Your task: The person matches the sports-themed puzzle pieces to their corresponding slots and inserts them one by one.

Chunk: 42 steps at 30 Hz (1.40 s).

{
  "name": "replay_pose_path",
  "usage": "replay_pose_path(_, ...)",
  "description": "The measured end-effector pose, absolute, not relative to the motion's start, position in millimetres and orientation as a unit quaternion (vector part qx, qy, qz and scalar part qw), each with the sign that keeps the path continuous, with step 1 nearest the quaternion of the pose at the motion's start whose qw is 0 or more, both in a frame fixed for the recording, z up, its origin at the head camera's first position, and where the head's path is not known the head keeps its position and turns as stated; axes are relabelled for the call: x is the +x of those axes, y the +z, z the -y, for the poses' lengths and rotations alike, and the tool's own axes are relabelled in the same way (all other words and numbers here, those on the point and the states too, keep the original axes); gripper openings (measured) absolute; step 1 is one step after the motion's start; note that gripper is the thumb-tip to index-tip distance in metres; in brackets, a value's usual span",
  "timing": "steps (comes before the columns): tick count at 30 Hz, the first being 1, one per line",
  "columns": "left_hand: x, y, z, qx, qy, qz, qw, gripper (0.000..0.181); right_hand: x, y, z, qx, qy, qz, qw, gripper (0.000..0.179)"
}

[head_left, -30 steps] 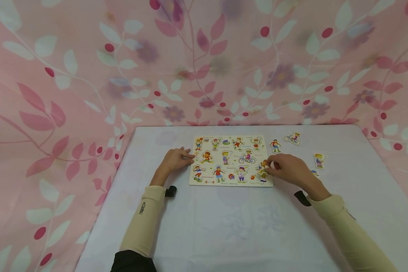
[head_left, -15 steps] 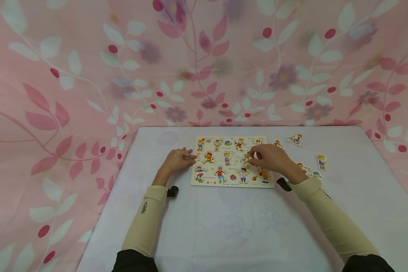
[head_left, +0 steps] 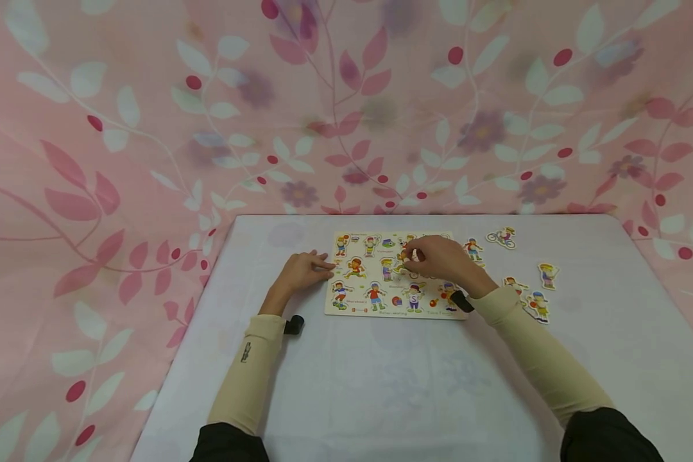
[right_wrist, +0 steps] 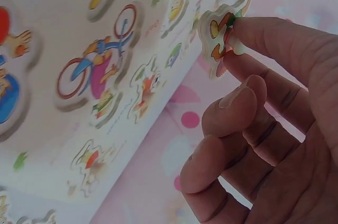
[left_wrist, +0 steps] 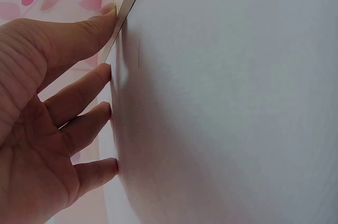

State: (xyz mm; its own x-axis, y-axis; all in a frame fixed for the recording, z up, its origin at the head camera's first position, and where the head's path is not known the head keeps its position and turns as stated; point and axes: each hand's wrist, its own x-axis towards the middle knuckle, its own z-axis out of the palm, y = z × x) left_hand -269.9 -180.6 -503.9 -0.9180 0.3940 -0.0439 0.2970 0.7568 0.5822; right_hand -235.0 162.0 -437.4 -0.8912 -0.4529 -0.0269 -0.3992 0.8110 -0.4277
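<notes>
A pale puzzle board (head_left: 358, 304) with several sports figures lies flat on the table in the head view. My right hand (head_left: 441, 260) is over its upper middle. In the right wrist view, that hand's thumb and forefinger pinch a figure-shaped puzzle piece (right_wrist: 211, 28), tilted up above the board, with the other fingers curled loosely. The fingers partly cover the piece. My left hand (head_left: 301, 273) stays at the board's left edge. Its thumb touches the board's edge (left_wrist: 125, 5) in the left wrist view, while the other fingertips reach down to the tabletop.
Loose puzzle pieces lie right of the board: a cyclist (head_left: 501, 238), a figure with a stick (head_left: 548, 276), a helmeted figure (head_left: 538, 306) beside another piece (head_left: 515, 284), and one close to the board's edge (head_left: 473, 249). A floral curtain (head_left: 346, 109) hangs behind the white table (head_left: 381, 385).
My right hand has moved left across the board from its right edge to its upper middle, carrying the puzzle piece. The left hand keeps its place at the board's edge.
</notes>
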Motion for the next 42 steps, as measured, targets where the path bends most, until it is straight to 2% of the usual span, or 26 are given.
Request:
replay_pose_path(25,-271,-502,179,0.178,0.291,-0.936,0.091,0.026,-270,-446,-82,-0.277,-0.170,-0.942,0.084,0.011)
replay_pose_path(36,-271,-502,179,0.178,0.289,-0.936,0.092,0.027,-278,-462,-60,-0.274,-0.148,-0.943,0.116,0.013)
replay_pose_path(42,-271,-503,179,0.167,0.289,-0.937,0.098,0.026,-278,-469,-54,-0.270,-0.128,-0.947,0.114,0.011)
